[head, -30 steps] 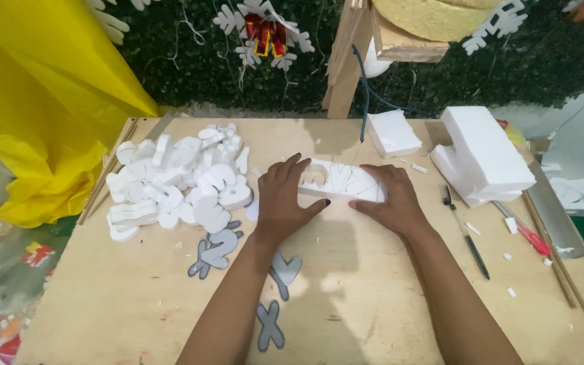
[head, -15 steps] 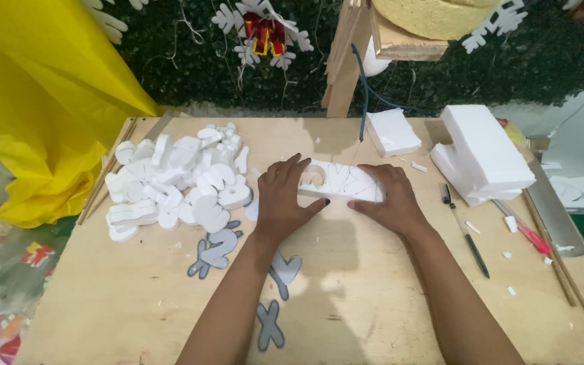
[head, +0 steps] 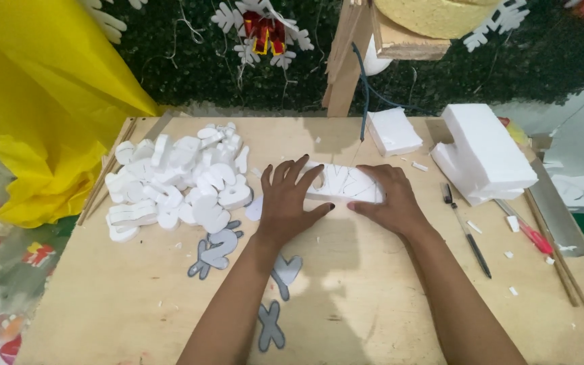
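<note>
Both ends of the white foam piece (head: 345,182) are covered by the left hand (head: 292,203) and the right hand (head: 388,200), so its full outline cannot be made out. The lines drawn on it are too faint to be read as a shape. The yellow foam block (head: 434,12) is cut off by the top edge, and the yellow sheet (head: 42,115) by the left edge. The lower pieces of the cut-out pile (head: 177,179) are hidden by those above.
</note>
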